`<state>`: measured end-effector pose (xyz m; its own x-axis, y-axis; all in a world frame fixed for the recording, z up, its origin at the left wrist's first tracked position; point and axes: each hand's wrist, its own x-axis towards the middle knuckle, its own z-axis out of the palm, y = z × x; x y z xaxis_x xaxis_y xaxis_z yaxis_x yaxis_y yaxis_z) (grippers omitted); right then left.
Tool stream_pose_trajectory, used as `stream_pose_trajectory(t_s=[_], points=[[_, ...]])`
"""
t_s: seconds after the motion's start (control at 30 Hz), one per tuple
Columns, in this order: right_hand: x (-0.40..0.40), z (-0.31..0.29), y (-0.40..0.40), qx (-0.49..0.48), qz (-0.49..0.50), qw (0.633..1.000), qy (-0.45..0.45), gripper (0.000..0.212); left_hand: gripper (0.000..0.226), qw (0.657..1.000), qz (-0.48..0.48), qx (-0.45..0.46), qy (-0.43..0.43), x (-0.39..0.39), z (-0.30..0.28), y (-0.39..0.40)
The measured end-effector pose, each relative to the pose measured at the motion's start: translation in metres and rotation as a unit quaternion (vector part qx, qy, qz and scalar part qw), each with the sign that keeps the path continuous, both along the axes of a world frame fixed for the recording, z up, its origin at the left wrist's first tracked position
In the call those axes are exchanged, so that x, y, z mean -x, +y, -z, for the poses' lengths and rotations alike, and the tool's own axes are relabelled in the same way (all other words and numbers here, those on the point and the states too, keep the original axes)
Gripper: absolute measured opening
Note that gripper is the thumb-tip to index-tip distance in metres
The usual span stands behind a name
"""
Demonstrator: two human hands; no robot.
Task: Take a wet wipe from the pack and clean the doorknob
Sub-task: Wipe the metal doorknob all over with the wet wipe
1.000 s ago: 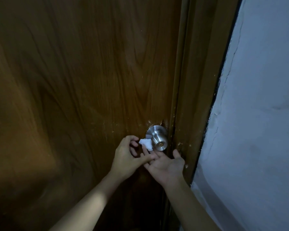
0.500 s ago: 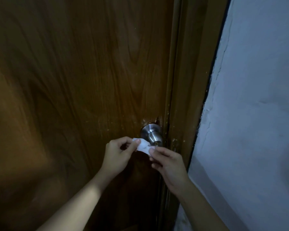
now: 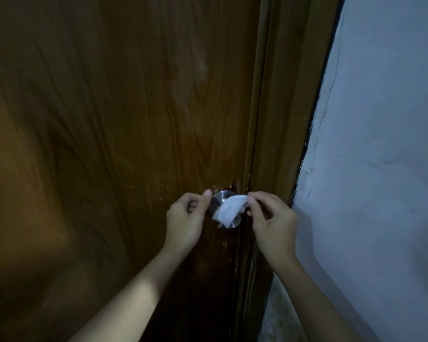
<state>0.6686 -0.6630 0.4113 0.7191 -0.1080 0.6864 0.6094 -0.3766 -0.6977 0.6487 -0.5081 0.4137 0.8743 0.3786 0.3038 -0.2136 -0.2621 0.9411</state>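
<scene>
White wet wipe [image 3: 229,211] draped over steel doorknob [image 3: 222,196], pinched by right hand [image 3: 272,214]; left hand [image 3: 185,219] fingers [image 3: 206,193] curled beside knob.

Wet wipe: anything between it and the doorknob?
Nothing visible. The wet wipe already drapes over the doorknob, pinched at its right end by the right hand; the left hand is at its left side.

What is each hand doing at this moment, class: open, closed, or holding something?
Left hand: closed, fingers curled beside the doorknob; whether it pinches the wet wipe cannot be told.
Right hand: closed, pinching the wet wipe's upper right corner.
</scene>
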Motion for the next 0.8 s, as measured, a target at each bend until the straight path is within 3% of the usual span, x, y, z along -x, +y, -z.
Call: stream_pose_trajectory(t_s=[0.03,0.13,0.2,0.3,0.37,0.53,0.67,0.8], points=[[-0.001,0.002,0.000,0.019,-0.001,1.000,0.003,0.017,0.023,0.998,0.008,-0.061,-0.016,0.001,0.001,-0.002],[-0.002,0.005,-0.002,0.028,-0.027,0.999,0.012,0.015,0.043,0.963,0.027,-0.263,-0.050,-0.002,0.006,-0.007],[0.001,0.005,-0.003,0.007,-0.058,0.998,0.015,0.015,0.041,0.948,0.035,-0.308,-0.066,-0.004,0.006,-0.009],[0.003,-0.002,-0.006,-0.062,-0.139,0.987,0.050,0.019,0.025,0.944,0.077,-0.303,-0.103,-0.003,0.003,-0.010],[0.002,-0.007,-0.008,-0.101,-0.184,0.975,0.075,0.021,0.017,0.950,0.110,-0.269,-0.116,-0.002,-0.001,-0.012],[-0.001,-0.008,-0.006,-0.132,-0.198,0.963,0.125,0.043,0.012,0.982,0.175,-0.034,-0.063,-0.002,-0.012,-0.013],[-0.003,-0.008,-0.008,-0.149,-0.189,0.962,0.126,0.031,0.007,0.972,0.221,0.077,-0.003,-0.003,-0.012,-0.005],[-0.005,-0.013,-0.006,-0.163,-0.182,0.963,0.113,0.027,0.018,0.949,0.256,0.182,0.010,-0.003,-0.013,0.003]])
